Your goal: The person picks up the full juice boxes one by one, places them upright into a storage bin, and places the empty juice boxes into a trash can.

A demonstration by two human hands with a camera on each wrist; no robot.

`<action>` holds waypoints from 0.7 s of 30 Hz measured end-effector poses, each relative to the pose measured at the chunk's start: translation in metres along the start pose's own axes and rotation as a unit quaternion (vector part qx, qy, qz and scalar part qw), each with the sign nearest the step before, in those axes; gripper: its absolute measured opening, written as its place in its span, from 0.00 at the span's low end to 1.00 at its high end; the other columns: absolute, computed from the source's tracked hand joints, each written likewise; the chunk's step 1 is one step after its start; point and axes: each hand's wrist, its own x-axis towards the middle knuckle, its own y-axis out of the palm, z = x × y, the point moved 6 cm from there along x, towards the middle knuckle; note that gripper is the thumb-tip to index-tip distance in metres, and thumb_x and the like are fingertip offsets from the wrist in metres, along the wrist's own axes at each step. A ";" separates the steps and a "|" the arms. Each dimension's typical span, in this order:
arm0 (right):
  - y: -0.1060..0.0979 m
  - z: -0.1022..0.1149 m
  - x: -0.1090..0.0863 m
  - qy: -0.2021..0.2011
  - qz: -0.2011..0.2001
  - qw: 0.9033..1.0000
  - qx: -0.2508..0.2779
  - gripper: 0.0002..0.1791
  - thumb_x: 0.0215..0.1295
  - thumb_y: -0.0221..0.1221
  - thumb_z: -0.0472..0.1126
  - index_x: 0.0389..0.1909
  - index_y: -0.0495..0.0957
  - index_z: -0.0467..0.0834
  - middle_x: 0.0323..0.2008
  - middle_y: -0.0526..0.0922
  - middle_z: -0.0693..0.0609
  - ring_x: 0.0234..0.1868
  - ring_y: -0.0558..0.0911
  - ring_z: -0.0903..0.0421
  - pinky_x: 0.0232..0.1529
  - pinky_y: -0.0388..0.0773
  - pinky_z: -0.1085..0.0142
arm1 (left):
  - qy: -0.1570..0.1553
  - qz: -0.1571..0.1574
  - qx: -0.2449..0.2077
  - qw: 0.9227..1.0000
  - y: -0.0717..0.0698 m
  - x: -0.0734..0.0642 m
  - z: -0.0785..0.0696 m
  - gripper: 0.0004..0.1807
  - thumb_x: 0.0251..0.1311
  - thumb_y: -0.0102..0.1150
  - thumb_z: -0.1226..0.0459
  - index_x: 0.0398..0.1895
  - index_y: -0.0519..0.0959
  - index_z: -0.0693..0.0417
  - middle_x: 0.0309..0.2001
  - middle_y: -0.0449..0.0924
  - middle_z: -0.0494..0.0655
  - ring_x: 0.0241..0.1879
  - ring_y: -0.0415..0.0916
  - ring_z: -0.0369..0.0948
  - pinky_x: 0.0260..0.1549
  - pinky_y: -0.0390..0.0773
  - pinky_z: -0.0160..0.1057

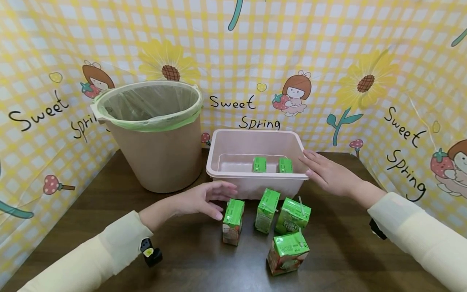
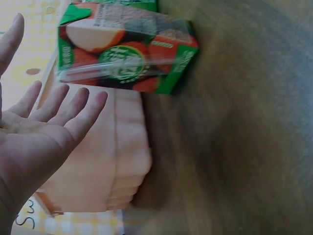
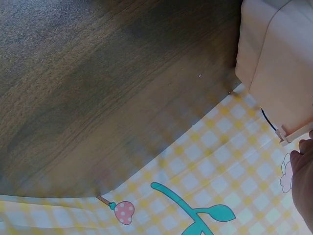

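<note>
Green juice box (image 1: 232, 221) upright on dark table (image 1: 189, 259), clock centre. Left hand (image 1: 198, 198) at 10 o'clock, fingers spread, thumb just beside box. Three more boxes (image 1: 267, 213), 2 to 4 o'clock. Pink tub (image 1: 251, 184) at 1 o'clock, two boxes inside (image 1: 260, 164). Right hand (image 1: 330, 174) at tub's 3-o'clock rim, fingers straight. Lined bin (image 1: 160, 158), 10 o'clock.

Your rectangular pink plastic tub (image 1: 251, 146) has two boxy green cartons (image 1: 260, 165) inside, four cartons (image 1: 267, 211) before it, a round brown bin (image 1: 160, 158) left.
</note>
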 end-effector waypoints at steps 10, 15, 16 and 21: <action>0.000 0.001 0.000 -0.002 0.000 1.000 0.004 0.30 0.79 0.40 0.51 0.75 0.54 0.40 0.75 0.49 0.39 0.74 0.49 0.39 0.69 0.51 0.44 | -0.006 -0.022 -0.008 1.000 0.008 0.000 0.021 0.48 0.51 0.73 0.68 0.72 0.55 0.65 0.69 0.57 0.66 0.65 0.63 0.54 0.59 0.65 0.60; -0.001 0.001 -0.001 -0.003 -0.003 1.000 0.001 0.30 0.79 0.40 0.51 0.74 0.55 0.39 0.74 0.50 0.38 0.73 0.50 0.39 0.68 0.51 0.44 | -0.018 -0.034 -0.005 0.999 0.014 0.001 0.027 0.51 0.49 0.74 0.68 0.74 0.53 0.62 0.70 0.59 0.60 0.64 0.64 0.51 0.59 0.66 0.57; -0.001 0.001 -0.001 -0.003 -0.003 1.000 0.000 0.30 0.79 0.40 0.51 0.74 0.55 0.39 0.74 0.50 0.38 0.74 0.50 0.39 0.68 0.51 0.44 | -0.021 -0.035 -0.004 0.999 0.016 0.001 0.027 0.51 0.49 0.74 0.68 0.74 0.53 0.61 0.69 0.60 0.58 0.64 0.64 0.50 0.59 0.66 0.57; 0.000 0.001 -0.001 0.000 0.000 1.000 -0.001 0.31 0.79 0.40 0.51 0.75 0.54 0.39 0.75 0.50 0.39 0.74 0.49 0.40 0.69 0.51 0.45 | -0.026 -0.043 -0.005 0.999 0.020 0.000 0.029 0.52 0.48 0.74 0.70 0.74 0.53 0.58 0.66 0.65 0.55 0.62 0.66 0.49 0.60 0.66 0.56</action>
